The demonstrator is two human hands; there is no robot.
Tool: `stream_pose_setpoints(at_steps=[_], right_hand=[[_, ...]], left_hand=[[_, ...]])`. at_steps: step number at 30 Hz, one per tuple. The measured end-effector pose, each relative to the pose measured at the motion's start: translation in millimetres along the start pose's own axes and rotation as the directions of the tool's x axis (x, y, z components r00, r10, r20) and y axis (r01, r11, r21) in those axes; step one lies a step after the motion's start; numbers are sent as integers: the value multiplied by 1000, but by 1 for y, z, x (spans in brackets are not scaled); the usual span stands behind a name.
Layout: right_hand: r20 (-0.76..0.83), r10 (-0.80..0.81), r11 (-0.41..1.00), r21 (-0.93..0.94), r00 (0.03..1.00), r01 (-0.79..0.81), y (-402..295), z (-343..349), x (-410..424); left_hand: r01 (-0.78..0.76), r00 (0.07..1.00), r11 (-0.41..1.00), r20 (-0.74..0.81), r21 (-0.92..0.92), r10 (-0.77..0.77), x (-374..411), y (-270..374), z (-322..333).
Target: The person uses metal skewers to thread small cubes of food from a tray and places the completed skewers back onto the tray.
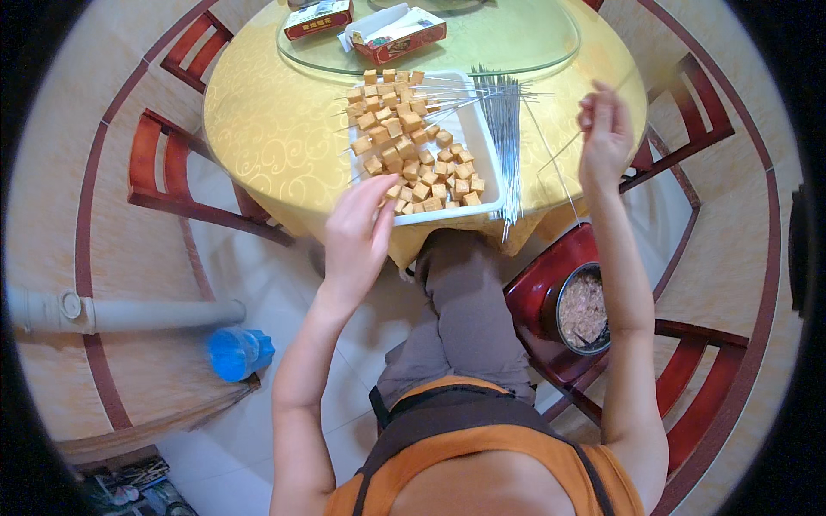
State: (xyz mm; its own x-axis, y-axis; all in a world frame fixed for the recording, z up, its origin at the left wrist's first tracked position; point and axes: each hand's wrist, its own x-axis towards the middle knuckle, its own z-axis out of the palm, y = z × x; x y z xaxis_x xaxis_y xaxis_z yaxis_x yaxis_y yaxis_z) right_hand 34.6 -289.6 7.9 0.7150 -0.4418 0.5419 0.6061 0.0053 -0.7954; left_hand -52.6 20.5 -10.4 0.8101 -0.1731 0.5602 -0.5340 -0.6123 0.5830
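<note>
Golden-brown cubes, apparently fried tofu, lie in a white plastic tray at the near edge of the round table. Several of them, towards the tray's far left, are threaded on thin metal skewers. My left hand is at the tray's near left corner, fingertips on or beside a cube; whether it grips one is unclear. Beside the tray's right side lies a bundle of metal skewers. My right hand is raised over the table's right side, its fingers closed on a thin skewer.
A glass turntable bears two printed boxes. On a red wooden chair at the right stands a pot of minced-looking food. More red chairs surround the yellow-covered table. A blue plastic container is at the left.
</note>
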Motion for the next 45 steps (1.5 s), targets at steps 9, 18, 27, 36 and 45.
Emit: stream_pose_setpoints(at_steps=[9,18,27,36,45], right_hand=[[39,156,986,-57,987,-154,-35,5,-79],[52,558,790,-337,828,-512,-58,-59,-199],[182,471,786,-530,863,-317,-81,-32,-207],[289,427,831,-499,857,-246,-76,-16,-208],[291,407,830,-514,866,-218,-76,-15,-206]], left_hand=[[-308,791,949,539,-58,290,69,-19,59],[-281,771,957,577,-69,268,82,-20,76],[537,838,376,426,-755,-341,55,4,46],[481,828,157,388,-863,-404,43,-3,51],[492,815,30,449,-870,-367,47,0,52]])
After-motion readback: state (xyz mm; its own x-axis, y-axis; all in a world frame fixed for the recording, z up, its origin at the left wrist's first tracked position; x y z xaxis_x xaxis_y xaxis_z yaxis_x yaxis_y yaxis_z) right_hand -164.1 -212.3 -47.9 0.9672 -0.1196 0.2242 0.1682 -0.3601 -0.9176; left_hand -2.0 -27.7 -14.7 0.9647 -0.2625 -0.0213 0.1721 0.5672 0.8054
